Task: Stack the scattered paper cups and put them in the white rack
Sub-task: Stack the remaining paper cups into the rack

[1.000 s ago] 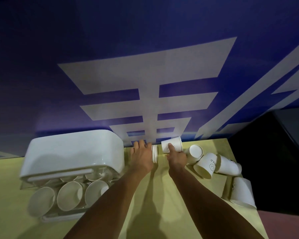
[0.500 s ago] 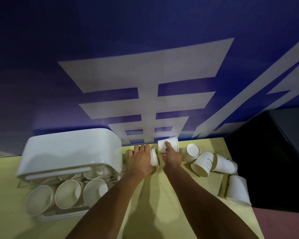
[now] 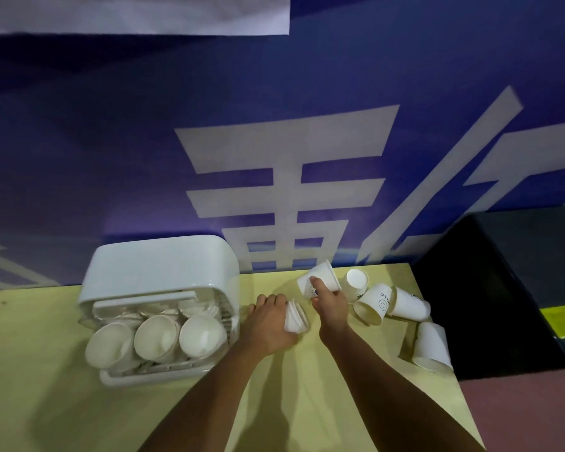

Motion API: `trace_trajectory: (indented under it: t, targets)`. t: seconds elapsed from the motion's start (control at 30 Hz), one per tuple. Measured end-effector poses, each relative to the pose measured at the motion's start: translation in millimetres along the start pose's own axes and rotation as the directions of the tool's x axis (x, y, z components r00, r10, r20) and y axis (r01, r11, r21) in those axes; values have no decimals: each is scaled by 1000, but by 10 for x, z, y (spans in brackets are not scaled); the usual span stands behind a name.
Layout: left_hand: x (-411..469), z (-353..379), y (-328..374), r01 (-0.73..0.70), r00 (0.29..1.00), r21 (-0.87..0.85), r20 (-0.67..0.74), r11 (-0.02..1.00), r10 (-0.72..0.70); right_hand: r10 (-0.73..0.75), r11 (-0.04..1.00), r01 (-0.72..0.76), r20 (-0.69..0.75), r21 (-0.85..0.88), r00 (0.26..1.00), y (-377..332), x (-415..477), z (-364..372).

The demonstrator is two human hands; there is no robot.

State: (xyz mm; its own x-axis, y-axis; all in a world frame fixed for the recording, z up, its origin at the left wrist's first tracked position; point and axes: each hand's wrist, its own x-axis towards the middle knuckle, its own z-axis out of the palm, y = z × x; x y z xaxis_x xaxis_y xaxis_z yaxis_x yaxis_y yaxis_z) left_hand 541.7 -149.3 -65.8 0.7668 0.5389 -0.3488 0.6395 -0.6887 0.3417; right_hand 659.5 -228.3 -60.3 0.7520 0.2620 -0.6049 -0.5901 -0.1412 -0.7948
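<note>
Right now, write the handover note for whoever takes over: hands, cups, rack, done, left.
Left hand: closed around a short stack of nested cups, lying sideways just above the table.
Right hand: holding a single cup, not yet nested into the stack.
White rack: at left, three stacks already inside, rims toward the camera.
Loose cups: four lying on the yellow table to the right, one near its right edge.
Left to do: nest the held cup, collect the four, put the stack in the rack.

Dim, bluish light. Soft arm shadows fall toward the bottom of the frame on the surface (image 3: 46, 402). Wide-angle bending at the edges; slight overall softness.
</note>
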Motion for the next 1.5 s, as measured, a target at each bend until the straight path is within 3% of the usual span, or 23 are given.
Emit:
trace_trajectory:
  t: [0.27,0.6,0.8,0.9,1.0,1.23,1.37,1.5]
  targets:
    - [-695,-50,-123,-14,986,-212,-168,977,-22,-184,981,192,152,-37,971,-28,-472,-187]
    - [-1394,-360,-341,-25,922,-496,-347,868,-172,-194,963,224,192,-148,962,59,-974,-46]
    - [-1613,-561,-493,-61,810,-618,-490,783,-323,-191,953,231,202,-198,960,218,-1153,32]
    - [-1675,-607,-640,-52,731,-683,-523,728,-438,-196,942,247,221,-229,955,267,-1225,68]
    - [-1697,-644,-743,-55,696,-701,-538,711,-476,-206,922,273,250,-275,946,285,-1284,110]
    - [-1650,-578,-879,25,731,-688,-482,726,-482,-300,847,417,351,-329,887,314,-1399,181]
    - [-1594,-532,-912,57,795,-590,-461,806,-393,-317,814,458,387,-359,866,264,-1472,253]
    - [-1556,-513,-960,152,813,-484,-435,862,-388,-352,789,504,412,-352,840,231,-1501,303]
